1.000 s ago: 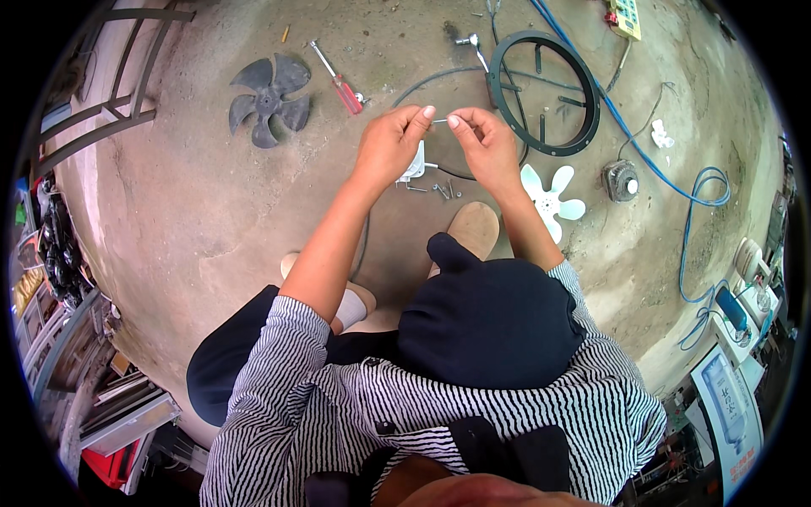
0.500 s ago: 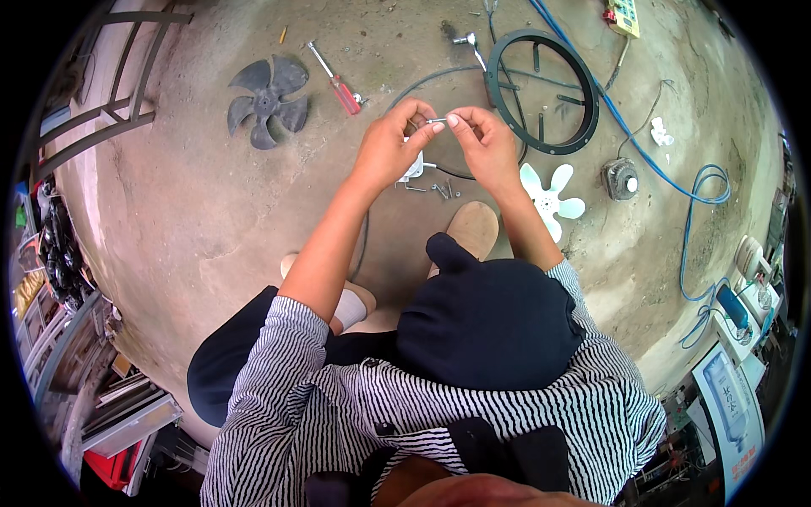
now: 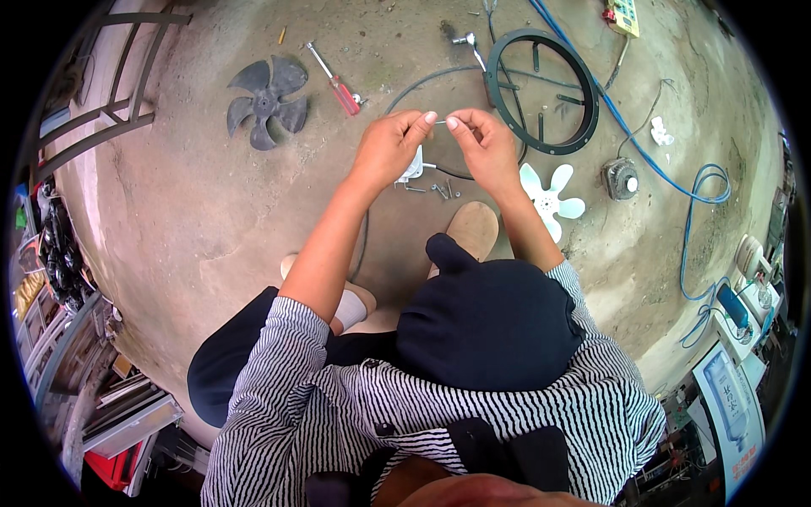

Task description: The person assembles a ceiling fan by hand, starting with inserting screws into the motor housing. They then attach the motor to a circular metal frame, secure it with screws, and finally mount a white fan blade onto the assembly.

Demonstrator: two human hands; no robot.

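Observation:
In front of me, my left hand [image 3: 393,144] and my right hand [image 3: 483,142] meet at the fingertips. Between them is a thin metal screw [image 3: 441,122], pinched from both sides and mostly hidden by the fingers. Below my left hand a white part [image 3: 411,169] with a dark cable rests on the floor, partly covered by that hand. Several loose screws [image 3: 440,191] lie beside it. To the right of my right wrist is a white fan blade [image 3: 547,203], and beyond that hand lies a black ring frame [image 3: 589,118].
On the left lie a black fan blade [image 3: 266,103] and a red-handled screwdriver [image 3: 340,89]. A ratchet wrench [image 3: 473,46] touches the ring area. A small motor [image 3: 621,180], blue cable [image 3: 650,160] and yellowish power strip [image 3: 623,17] are on the right. A metal rack [image 3: 127,106] stands far left.
My left thumb has shifted up and forward over the fingers, covering more of the screw. My right hand has barely moved.

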